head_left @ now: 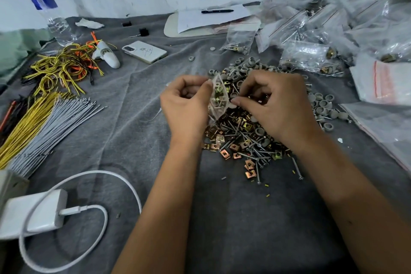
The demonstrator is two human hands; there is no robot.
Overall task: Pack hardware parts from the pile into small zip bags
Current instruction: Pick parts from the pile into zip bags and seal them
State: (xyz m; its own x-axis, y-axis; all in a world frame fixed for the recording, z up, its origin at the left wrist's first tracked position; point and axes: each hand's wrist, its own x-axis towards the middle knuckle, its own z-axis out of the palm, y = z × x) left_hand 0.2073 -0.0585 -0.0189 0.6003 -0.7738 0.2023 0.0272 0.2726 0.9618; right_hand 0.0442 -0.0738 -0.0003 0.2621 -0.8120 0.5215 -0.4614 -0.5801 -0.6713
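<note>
On a grey cloth (138, 100), a big pile (249, 140) left to pack, filled bags (311, 35) far right, left hand (185, 104) pinching a small open bag (219, 98), right hand (275, 104) dropping parts in.

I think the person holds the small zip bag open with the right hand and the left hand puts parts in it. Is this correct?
The hands are swapped. In the head view, the left hand holds the small zip bag open, and the right hand puts parts in it, over the pile.
</note>
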